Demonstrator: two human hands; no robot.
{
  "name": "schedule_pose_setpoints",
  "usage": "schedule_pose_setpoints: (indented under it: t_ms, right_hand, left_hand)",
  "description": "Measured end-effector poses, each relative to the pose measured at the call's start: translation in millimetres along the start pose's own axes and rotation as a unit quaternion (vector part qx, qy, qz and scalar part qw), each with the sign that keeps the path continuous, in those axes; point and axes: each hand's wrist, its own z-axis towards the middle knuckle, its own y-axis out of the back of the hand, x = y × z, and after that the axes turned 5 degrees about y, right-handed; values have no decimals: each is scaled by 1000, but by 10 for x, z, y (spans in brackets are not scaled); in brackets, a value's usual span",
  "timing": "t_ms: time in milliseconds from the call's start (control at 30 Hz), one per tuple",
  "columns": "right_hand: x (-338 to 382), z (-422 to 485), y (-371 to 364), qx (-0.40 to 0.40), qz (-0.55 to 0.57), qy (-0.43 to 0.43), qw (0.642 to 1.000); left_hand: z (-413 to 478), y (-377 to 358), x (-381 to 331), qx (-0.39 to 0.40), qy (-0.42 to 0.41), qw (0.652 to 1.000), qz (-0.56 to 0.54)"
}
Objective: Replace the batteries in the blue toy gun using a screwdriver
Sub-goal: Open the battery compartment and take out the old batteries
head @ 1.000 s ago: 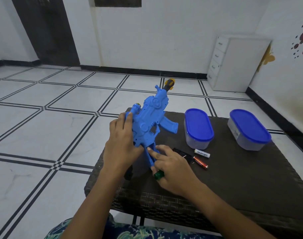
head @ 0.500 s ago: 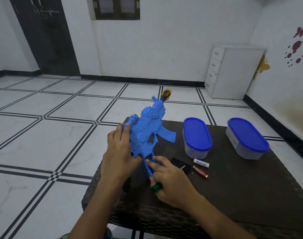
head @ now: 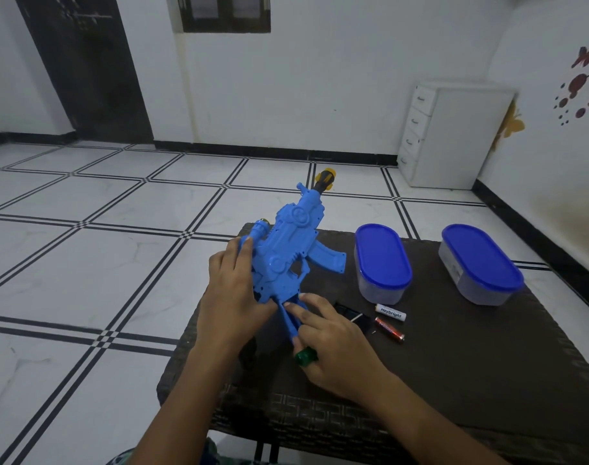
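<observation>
The blue toy gun (head: 286, 256) stands tilted on the dark wicker table (head: 470, 364), muzzle pointing up and away. My left hand (head: 234, 297) grips its body from the left side. My right hand (head: 333, 344) holds a green-handled screwdriver (head: 305, 356) tucked under its curled fingers, while its index and middle fingertips press on the gun's handle. A white battery (head: 391, 312) and a red battery (head: 389, 328) lie on the table just right of my right hand. Beside them lies a black cover piece (head: 351, 313).
Two clear containers with blue lids (head: 383, 260) (head: 480, 261) stand at the back of the table. A white drawer cabinet (head: 454, 135) stands against the far wall. The table's left edge lies just beyond my left hand, above the tiled floor.
The view has lifted a little, so everything sits lower in the picture. Both hands keep their hold on the gun and screwdriver, and nothing on the table has moved.
</observation>
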Motion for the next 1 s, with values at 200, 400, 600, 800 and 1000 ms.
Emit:
schedule_pose_setpoints:
  t_ms: [200,400,600,800,1000]
  right_hand:
    - [14,28,-6,14,-5,-6,1000]
    - [17,80,1,25,-26,-6,999]
    - [2,92,-21,28,-38,-3,999]
    - [-9,114,20,35,-42,-2,998]
    - [-40,93,20,64,-56,4,996]
  left_hand:
    - [10,-18,64,6,12,1000,-21]
    - [10,-14,100,12,30,999,-34]
    - [18,-40,127,20,40,998,-47]
    - [24,-78,165,28,50,997,-59]
    - [10,-114,178,33,60,996,-65]
